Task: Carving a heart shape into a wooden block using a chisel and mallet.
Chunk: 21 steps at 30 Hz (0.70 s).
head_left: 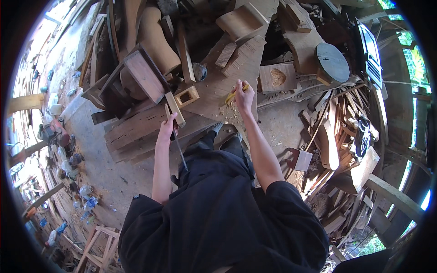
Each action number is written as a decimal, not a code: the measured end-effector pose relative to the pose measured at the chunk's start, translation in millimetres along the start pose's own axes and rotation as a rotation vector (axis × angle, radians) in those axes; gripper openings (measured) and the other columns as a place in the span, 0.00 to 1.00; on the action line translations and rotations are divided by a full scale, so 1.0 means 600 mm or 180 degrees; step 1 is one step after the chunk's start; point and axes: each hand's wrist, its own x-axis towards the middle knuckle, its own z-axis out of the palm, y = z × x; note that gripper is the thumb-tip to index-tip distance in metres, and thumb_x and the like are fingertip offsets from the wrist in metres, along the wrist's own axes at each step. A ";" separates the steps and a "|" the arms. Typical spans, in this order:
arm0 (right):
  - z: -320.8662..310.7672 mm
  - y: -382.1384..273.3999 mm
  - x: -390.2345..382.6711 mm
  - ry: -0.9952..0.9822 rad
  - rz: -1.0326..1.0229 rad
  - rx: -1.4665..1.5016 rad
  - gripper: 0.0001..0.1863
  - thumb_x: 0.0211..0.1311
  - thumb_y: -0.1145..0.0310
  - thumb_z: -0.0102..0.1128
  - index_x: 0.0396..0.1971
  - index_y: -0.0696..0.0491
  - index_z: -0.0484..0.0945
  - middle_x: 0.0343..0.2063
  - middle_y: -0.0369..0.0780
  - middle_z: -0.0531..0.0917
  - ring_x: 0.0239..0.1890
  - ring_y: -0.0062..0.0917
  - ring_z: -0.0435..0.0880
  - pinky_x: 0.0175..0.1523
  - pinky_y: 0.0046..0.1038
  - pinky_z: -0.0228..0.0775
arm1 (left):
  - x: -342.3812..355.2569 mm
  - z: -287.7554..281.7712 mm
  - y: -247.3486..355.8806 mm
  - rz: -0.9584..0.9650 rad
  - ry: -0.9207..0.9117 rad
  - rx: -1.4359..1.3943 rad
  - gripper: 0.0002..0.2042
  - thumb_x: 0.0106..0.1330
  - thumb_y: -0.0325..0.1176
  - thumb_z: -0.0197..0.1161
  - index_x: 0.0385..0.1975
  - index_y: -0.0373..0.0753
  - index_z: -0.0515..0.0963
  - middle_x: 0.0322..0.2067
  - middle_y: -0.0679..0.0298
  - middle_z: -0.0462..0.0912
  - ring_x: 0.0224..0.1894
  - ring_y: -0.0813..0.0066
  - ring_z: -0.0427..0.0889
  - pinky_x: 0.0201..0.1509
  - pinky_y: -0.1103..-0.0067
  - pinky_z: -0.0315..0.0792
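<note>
My left hand (168, 128) is closed on a long thin metal tool (182, 157) with a dark handle, together with a pale slotted wood piece (176, 110). A small wooden block with a rectangular hole (187, 97) lies just beyond it. My right hand (243, 95) is closed round a yellow object (230, 97), too hidden to identify, over wood shavings (227, 109) on a broad plank (211, 82). A carved block (277, 77) with a hollow sits to its right.
Stacked boards and curved timbers (154, 36) crowd the front, with a round slab (332, 63) at right. Scrap wood (327, 141) is heaped on my right. Bottles and bags (88, 202) litter the left floor, near a wooden frame (98, 248).
</note>
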 end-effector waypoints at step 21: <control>0.153 -0.082 -0.022 -0.0559 0.0421 -0.1821 0.16 0.60 0.56 0.62 0.40 0.52 0.84 0.37 0.52 0.88 0.45 0.51 0.86 0.52 0.49 0.78 | 0.042 0.101 0.002 0.0518 -0.0792 -0.0638 0.25 0.74 0.56 0.59 0.58 0.42 0.75 0.39 0.66 0.83 0.34 0.76 0.82 0.33 0.74 0.76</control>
